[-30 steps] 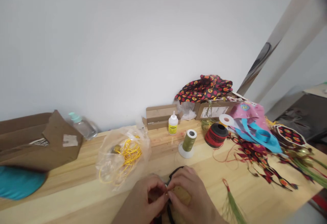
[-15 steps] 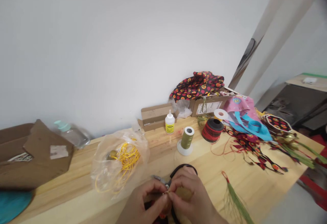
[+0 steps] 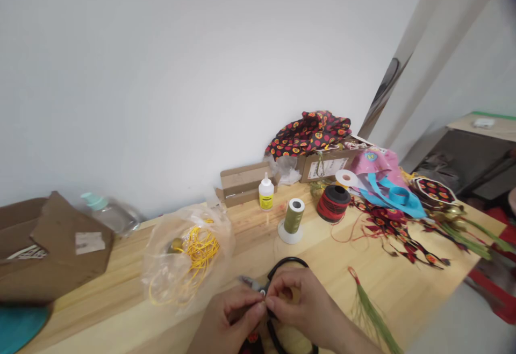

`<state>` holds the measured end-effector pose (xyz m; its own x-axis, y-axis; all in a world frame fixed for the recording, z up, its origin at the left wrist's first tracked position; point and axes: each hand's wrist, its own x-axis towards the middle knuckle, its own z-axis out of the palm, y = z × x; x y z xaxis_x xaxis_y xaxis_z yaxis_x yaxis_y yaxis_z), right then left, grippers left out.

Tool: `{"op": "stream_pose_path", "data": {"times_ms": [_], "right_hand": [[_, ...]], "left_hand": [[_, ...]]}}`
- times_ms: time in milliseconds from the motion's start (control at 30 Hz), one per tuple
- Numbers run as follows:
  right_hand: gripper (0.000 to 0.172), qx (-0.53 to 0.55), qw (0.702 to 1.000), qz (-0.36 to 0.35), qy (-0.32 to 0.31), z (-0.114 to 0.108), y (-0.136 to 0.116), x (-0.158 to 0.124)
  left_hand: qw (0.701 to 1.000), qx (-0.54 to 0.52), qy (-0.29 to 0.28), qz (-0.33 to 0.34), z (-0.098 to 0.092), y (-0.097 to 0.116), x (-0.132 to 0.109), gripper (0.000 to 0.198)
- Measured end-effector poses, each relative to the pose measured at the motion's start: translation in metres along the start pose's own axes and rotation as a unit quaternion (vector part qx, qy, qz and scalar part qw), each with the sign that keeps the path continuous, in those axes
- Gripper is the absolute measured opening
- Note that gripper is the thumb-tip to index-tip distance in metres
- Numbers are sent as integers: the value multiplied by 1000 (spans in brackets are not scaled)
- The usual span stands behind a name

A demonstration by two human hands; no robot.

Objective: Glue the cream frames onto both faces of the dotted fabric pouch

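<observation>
At the front of the table my left hand and my right hand meet fingertip to fingertip, both closed in a pinch. Whatever lies between the fingertips is too small to make out. Below the left hand shows a piece of dark fabric with a red and yellow print; whether it joins the pinched bit is hidden. Black-handled scissors lie on the table under my hands, partly covered by them. To the right of my right hand rests a green tassel with a red loop.
A clear bag with yellow cord is at left, near a cardboard box. Behind my hands stand an olive thread spool, a white glue bottle and a red cord spool. Blue ribbon and patterned pieces crowd the right.
My right hand has turned slightly and its fingers curl more. More of the scissors' handles shows beneath it. The whole view has shifted a little.
</observation>
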<state>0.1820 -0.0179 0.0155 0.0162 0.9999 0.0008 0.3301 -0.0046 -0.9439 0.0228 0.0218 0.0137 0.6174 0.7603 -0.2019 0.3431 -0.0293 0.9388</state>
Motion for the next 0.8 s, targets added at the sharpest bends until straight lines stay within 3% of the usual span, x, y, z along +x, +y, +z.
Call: {"op": "stream_pose_path", "data": {"times_ms": [200,433,633,800], "right_hand": [[10,-76,997,-8,-16,-3,-1,0],[13,131,982,134,7,12,10,-3],[20,198,968,147,47,21,17,-1],[21,261,950,165,55,24,5,0]], "left_hand": [[989,139,-9,54,2,3,0,34],[973,198,1,116,3,6,-3,28],[959,247,17,136,5,9,-2,23],[925,302,52,226,4,2,0,16]]}}
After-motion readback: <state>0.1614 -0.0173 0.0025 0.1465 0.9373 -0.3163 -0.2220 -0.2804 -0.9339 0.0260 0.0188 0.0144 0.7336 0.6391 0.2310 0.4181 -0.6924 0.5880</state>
